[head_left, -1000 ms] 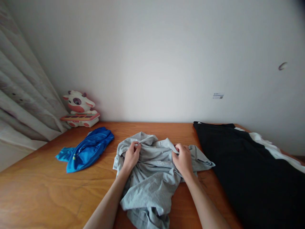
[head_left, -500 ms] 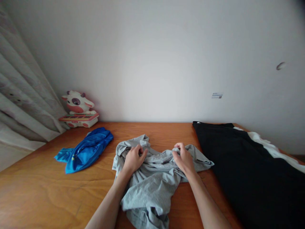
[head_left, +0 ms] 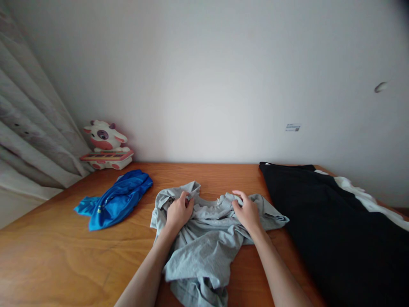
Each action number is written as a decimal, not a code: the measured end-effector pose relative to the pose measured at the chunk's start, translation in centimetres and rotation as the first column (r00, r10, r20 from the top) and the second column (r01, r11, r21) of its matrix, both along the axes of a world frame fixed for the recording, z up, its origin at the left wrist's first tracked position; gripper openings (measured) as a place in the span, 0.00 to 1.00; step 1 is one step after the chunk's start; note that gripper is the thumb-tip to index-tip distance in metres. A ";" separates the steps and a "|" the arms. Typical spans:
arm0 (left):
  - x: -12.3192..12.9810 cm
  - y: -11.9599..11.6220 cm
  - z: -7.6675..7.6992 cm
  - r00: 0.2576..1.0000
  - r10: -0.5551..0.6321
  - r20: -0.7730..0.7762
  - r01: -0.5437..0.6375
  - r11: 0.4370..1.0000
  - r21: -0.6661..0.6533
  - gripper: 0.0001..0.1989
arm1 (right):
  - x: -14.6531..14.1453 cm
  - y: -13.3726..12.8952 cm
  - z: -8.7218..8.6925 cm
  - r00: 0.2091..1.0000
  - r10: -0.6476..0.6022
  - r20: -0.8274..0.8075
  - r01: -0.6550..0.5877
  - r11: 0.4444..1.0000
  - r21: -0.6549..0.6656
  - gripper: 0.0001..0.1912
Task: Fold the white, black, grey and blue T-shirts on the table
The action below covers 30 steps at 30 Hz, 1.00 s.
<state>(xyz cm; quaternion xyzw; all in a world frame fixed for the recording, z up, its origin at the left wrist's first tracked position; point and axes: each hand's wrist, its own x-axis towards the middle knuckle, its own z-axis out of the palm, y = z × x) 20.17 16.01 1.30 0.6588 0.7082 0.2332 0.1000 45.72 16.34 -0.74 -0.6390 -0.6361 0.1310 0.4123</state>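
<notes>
A crumpled grey T-shirt [head_left: 204, 256] lies on the wooden table in front of me, its neckline towards the wall and its body bunched up near me. On its left shoulder area, my left hand [head_left: 179, 211] is closed with its fingers curled into the fabric; the fingertips are partly hidden. My right hand [head_left: 247, 212] rests at the other side of the neckline, thumb and index finger spread apart, with no cloth pinched between them.
A blue shiny garment [head_left: 118, 202] lies crumpled to the left. Behind it a cow-shaped toy keyboard [head_left: 107, 147] stands by the curtain [head_left: 28, 111]. Black clothing [head_left: 338, 230] covers the right side, with a white garment [head_left: 367, 198] beside it. A wall [head_left: 204, 85] closes off the back.
My right hand's thumb and index finger have parted and let go of the neckline, which now lies higher and looser beside them. My left hand has barely shifted.
</notes>
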 end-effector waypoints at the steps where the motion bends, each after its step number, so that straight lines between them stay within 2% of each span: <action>1: -0.2 0.1 -0.2 0.998 0.007 0.062 -0.009 0.999 0.035 0.10 | 0.1 0.2 -0.2 0.998 0.016 -0.054 -0.012 0.997 0.075 0.21; 3: -0.6 0.2 -0.5 0.973 -0.009 0.232 -0.020 0.993 0.119 0.09 | 0.3 0.5 -0.5 0.991 0.051 -0.125 -0.025 0.980 0.199 0.23; 5: -0.8 0.3 -0.6 0.914 -0.063 0.401 -0.028 0.976 0.218 0.10 | 0.4 0.8 -0.7 0.983 0.067 -0.170 -0.019 0.962 0.271 0.22; 8: -0.8 0.3 -0.6 0.839 -0.138 0.526 -0.053 0.942 0.333 0.14 | 0.5 0.9 -0.6 0.970 0.099 -0.223 -0.014 0.935 0.355 0.19; 10: -0.6 0.3 -0.6 0.836 -0.161 0.524 -0.079 0.911 0.406 0.16 | 0.4 0.9 -0.3 0.963 0.119 -0.241 -0.013 0.916 0.401 0.16; 12: -0.4 0.2 -0.6 0.864 -0.166 0.476 -0.105 0.864 0.492 0.15 | 0.3 0.7 0.1 0.958 0.120 -0.261 0.002 0.906 0.423 0.13; 16: -0.6 -0.2 0.0 0.946 -0.056 0.318 -0.179 0.729 0.660 0.11 | 0.1 0.0 0.9 0.941 0.139 -0.309 0.010 0.900 0.436 0.09; 18: -0.8 -0.4 0.3 0.959 -0.042 0.282 -0.178 0.686 0.706 0.11 | 0.1 -0.3 1.1 0.925 0.151 -0.348 0.008 0.909 0.416 0.08; 19: -0.8 -0.5 0.4 0.957 -0.065 0.282 -0.162 0.689 0.706 0.11 | 0.1 -0.3 1.1 0.914 0.153 -0.377 0.010 0.918 0.398 0.08; 21: -1.0 -0.7 0.6 0.948 -0.098 0.304 -0.137 0.733 0.666 0.13 | 0.2 -0.4 1.1 0.885 0.152 -0.439 0.016 0.934 0.356 0.09; 23: -1.0 -0.8 0.7 0.941 -0.082 0.329 -0.143 0.783 0.606 0.15 | 0.2 -0.4 0.9 0.862 0.147 -0.486 0.023 0.945 0.327 0.09; 25: -0.9 -0.9 0.7 0.941 -0.072 0.332 -0.141 0.807 0.574 0.17 | 0.3 -0.3 0.8 0.849 0.135 -0.511 0.039 0.948 0.315 0.10; 30: -1.2 -0.7 1.0 0.958 -0.113 0.262 -0.078 0.778 0.623 0.21 | 0.3 -0.1 0.8 0.850 0.090 -0.519 0.087 0.947 0.308 0.12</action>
